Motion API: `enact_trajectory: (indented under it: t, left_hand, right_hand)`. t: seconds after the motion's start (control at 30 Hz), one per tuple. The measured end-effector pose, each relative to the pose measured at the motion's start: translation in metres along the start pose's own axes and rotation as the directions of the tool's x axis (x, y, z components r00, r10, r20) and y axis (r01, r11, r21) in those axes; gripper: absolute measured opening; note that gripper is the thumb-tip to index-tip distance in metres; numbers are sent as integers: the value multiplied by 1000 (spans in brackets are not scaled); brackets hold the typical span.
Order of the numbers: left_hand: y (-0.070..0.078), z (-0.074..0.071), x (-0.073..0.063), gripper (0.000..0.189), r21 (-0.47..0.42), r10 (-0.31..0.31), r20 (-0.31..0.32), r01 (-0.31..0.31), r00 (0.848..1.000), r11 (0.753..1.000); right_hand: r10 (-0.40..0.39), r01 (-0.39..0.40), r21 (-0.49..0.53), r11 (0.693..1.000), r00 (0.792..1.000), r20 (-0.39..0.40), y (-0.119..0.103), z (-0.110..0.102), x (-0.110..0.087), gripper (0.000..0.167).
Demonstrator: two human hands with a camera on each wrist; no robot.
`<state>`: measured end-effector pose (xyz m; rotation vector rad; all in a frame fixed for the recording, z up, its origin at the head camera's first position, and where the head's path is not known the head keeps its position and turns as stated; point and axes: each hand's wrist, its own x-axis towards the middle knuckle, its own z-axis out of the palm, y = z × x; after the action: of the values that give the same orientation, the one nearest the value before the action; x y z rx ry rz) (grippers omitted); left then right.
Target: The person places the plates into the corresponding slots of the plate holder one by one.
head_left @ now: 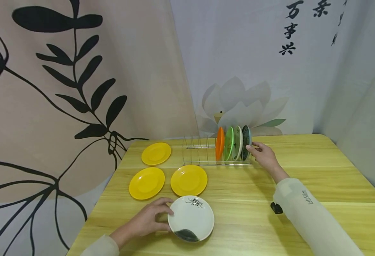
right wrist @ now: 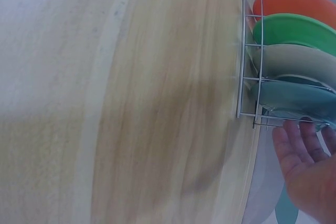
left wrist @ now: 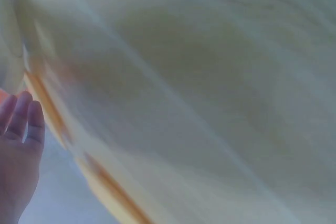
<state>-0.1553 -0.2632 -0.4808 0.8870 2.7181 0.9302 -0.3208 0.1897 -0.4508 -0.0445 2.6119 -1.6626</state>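
My left hand (head_left: 150, 218) grips the left rim of a white plate (head_left: 192, 217) with a dark floral print, low in the head view. In the left wrist view, part of a pale plate (left wrist: 9, 45) shows above the left fingers. My right hand (head_left: 264, 156) pinches the edge of the rightmost dark patterned plate (head_left: 245, 142), which stands upright in a wire dish rack (head_left: 200, 164). From the right wrist, that plate's back looks teal, with fingertips against it. Beside it stand a white patterned plate (head_left: 237, 142), a green plate (head_left: 229, 143) and an orange plate (head_left: 219, 143).
Three yellow plates lie flat left of the rack: one at the back (head_left: 156, 153), one at the left (head_left: 146, 183) and one in the middle (head_left: 188, 180). The wooden table (head_left: 318, 170) meets a patterned curtain (head_left: 142, 71) behind. A black object (head_left: 276, 208) shows at the right sleeve.
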Motion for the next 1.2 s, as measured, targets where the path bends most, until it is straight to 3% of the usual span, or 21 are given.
enact_trajectory:
  t: [0.27,0.5,0.6,0.7,0.83,0.97,1.07,1.2]
  left_hand:
    - [13,-6,11,32,-40,28,-44,-30,999,999]
    - [32,-12,35,29,-112,15,-92,-25,996,993]
    - [39,-17,47,27,-164,-14,-133,-9,991,986]
    - [44,-23,58,23,-202,-65,-205,23,977,979]
    - [50,-32,71,19,-248,-157,-307,80,939,966]
    - [53,-37,84,24,-309,-257,-376,141,890,941]
    - [55,-38,96,33,-341,-313,-438,166,843,925]
    - [58,-37,113,39,-371,-344,-534,151,773,916]
  right_hand:
    - [7,-7,4,1000,1000,15,5,2,0,73]
    - [0,0,-12,1000,1000,14,7,2,-4,75]
    - [5,-5,-6,1000,1000,19,7,2,-5,76]
    - [2,-2,0,1000,1000,21,5,2,-4,77]
    - [-6,6,7,1000,1000,15,3,1,-1,75]
    - [1,-1,27,1000,1000,17,2,0,0,73]
    - [4,-5,29,1000,1000,19,1,0,0,72]
    - [-1,0,23,1000,1000,18,0,-1,-1,73]
